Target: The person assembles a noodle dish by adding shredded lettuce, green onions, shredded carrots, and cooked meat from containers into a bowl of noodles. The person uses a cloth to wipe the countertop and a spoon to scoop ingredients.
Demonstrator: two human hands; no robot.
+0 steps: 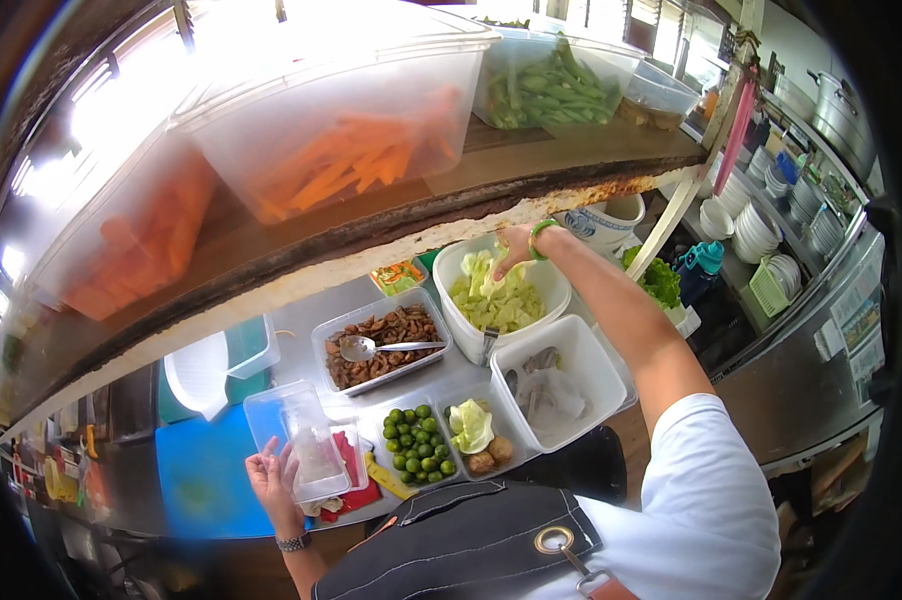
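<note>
Blue cutting board (211,475) far L on counter. Next R: clear plastic clamshell container (316,448), thin-walled, shiny, flipped open, tilted, lid half up-L, base half low-R; contents n/a, too much glare. It's just R of L hand (274,483), fingers part-spread, touching its L edge; can't tell if grip is firm. Red cloth (363,494) shows by base's R side. Then rect. tray of brown cooked pcs (363,365) w/ metal spoon (361,348) on top, green calamansi-type limes (418,445) nearer the body. Further R: chopped lettuce (504,308), pale green-yellow, loose pile w/ paler leaf bits on top, in white tub (554,318). Pile is right below R hand (516,248), fingers bent down at tub's far side; fingertips partly hidden, can't tell if lettuce is gripped.
</note>
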